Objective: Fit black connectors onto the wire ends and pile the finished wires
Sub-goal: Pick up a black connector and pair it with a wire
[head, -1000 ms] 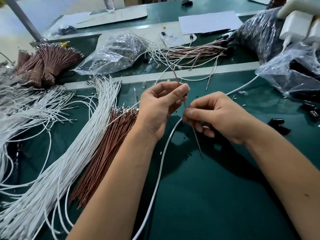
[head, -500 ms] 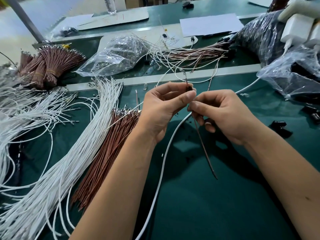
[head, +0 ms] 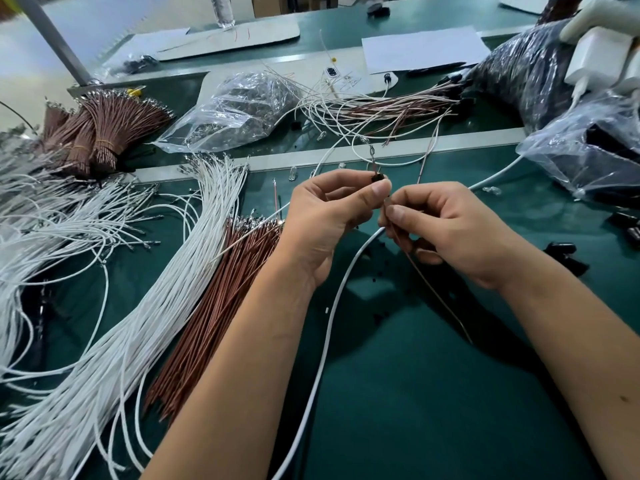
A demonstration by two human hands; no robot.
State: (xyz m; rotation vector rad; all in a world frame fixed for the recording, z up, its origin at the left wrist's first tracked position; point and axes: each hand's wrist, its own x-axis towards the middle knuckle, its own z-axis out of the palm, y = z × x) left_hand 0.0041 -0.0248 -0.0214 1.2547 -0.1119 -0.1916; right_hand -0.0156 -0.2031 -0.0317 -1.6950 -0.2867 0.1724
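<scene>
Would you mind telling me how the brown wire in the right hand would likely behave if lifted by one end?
The brown wire probably droops: it curves below the right hand. It looks thin, so likely very light and easily kinked.

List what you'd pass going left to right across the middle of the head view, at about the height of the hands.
White wires → brown wires → left hand → black connector → right hand → loose black connectors on the green table.
</scene>
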